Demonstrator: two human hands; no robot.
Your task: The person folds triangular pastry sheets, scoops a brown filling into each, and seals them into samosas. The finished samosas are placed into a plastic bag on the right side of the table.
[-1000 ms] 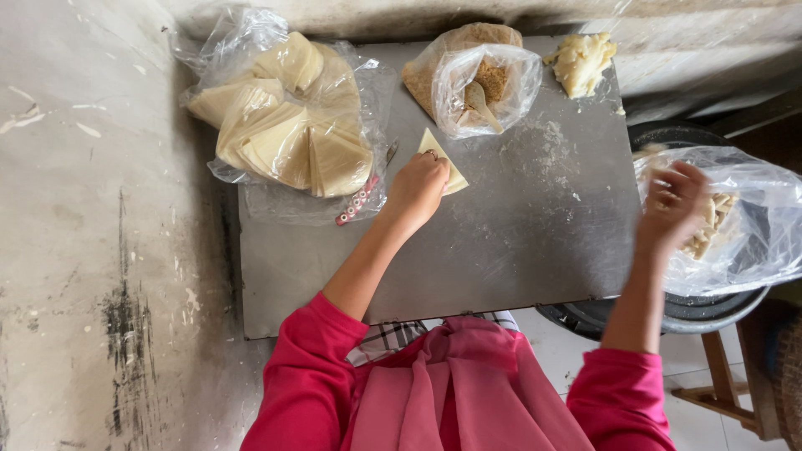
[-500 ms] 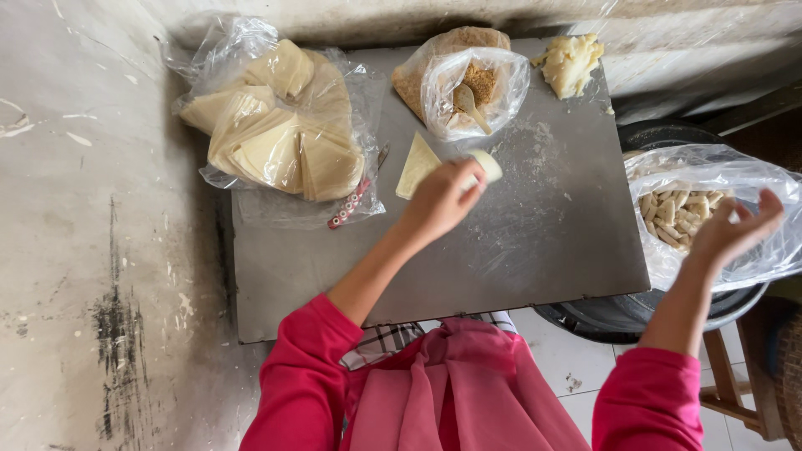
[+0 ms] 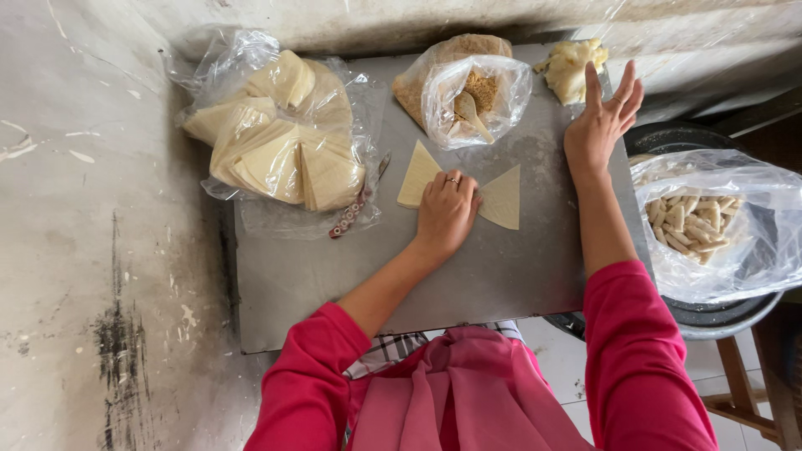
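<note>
My left hand (image 3: 446, 213), a ring on one finger, presses down on a pale triangular pastry sheet (image 3: 417, 174) lying on the grey metal board (image 3: 501, 267). A second triangular sheet (image 3: 504, 199) lies just right of that hand, touching it. My right hand (image 3: 600, 119) hovers open with fingers spread over the board's right far part, near a lump of yellowish dough (image 3: 570, 67). It holds nothing.
A clear bag with a stack of wedge-shaped pastry sheets (image 3: 280, 138) sits at the board's left. A bag of brown crumbly filling with a spoon (image 3: 468, 92) stands at the back. At the right, a plastic-lined bowl (image 3: 710, 221) holds several rolled pieces. Concrete floor lies left.
My left hand has laid the sheets flat on the board and now presses on them. My right hand has swung from the bowl at the right to above the board.
</note>
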